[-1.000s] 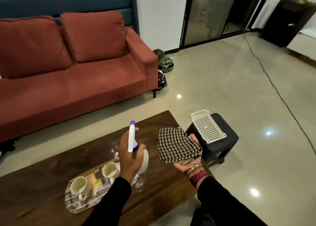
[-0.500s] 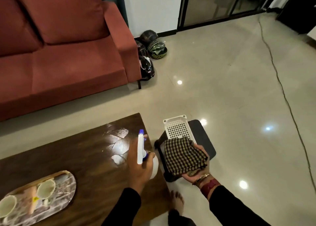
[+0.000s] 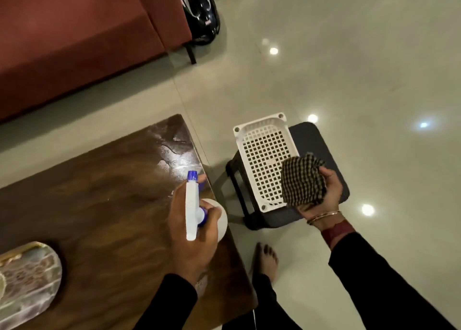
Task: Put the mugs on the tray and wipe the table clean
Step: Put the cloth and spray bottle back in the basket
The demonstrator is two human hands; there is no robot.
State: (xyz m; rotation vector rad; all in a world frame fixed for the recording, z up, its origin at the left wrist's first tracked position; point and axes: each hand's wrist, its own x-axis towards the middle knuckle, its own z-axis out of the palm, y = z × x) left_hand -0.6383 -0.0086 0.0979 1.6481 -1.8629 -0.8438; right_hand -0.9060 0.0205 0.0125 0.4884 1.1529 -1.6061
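Note:
My left hand (image 3: 192,240) grips a white spray bottle (image 3: 193,207) with a blue nozzle, held above the right end of the dark wooden table (image 3: 104,205). My right hand (image 3: 324,195) holds a bunched black-and-cream checked cloth (image 3: 303,180) over a white perforated basket (image 3: 264,160) on a black stool (image 3: 321,155). The marbled oval tray (image 3: 30,279) lies at the table's left edge, mostly cut off; no mugs show on the visible part. A wet, shiny patch (image 3: 177,152) marks the table's far right corner.
A red sofa (image 3: 74,37) runs along the far side of the table. Helmets (image 3: 199,12) lie on the floor by the sofa's arm. My bare foot (image 3: 265,259) stands on the glossy tiled floor between table and stool.
The view has swung right and down, so the tray and its mugs slid out at the left. My right hand has carried the cloth over the basket. The spray bottle stays over the table's right end.

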